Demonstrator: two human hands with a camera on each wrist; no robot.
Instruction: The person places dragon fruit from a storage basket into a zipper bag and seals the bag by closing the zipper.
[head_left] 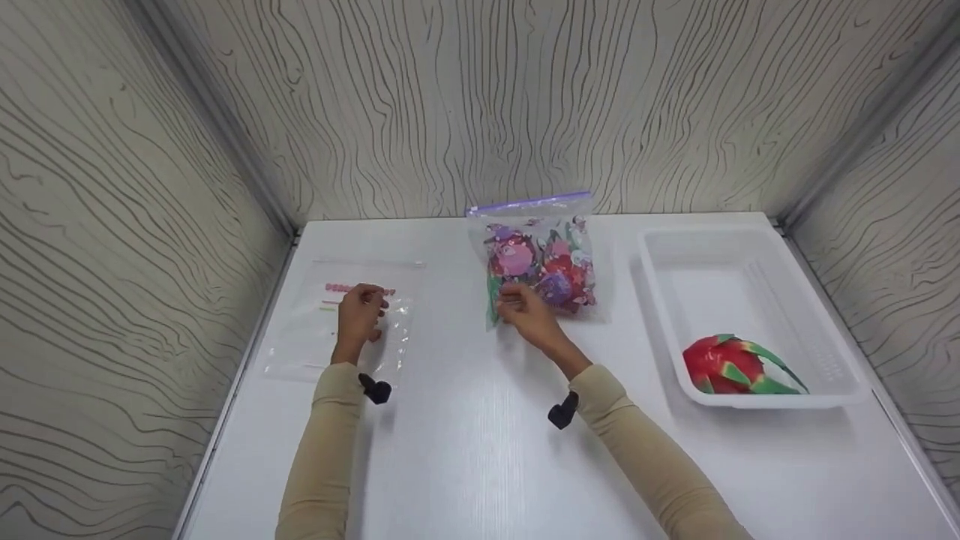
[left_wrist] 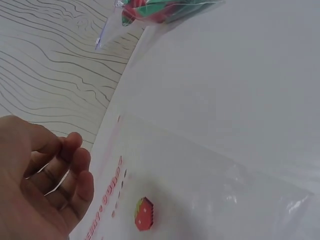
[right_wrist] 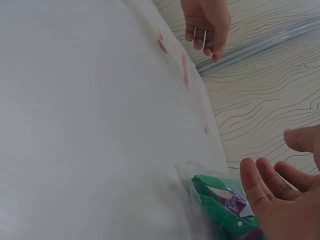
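Observation:
A clear plastic bag with pink lettering and a small strawberry print lies flat on the left of the table. Over it hovers my left hand, its fingers loosely bent with nothing between them. Toward the back middle stands a filled zip bag with a purple zip strip and pink and purple prints; red and green contents show through it. My right hand is at this bag's lower front, fingers relaxed and thumb apart in the right wrist view, gripping nothing.
On the right sits a white plastic tub with a red and green dragon fruit at its near end. Wood-grain panels enclose the white table at the back and both sides.

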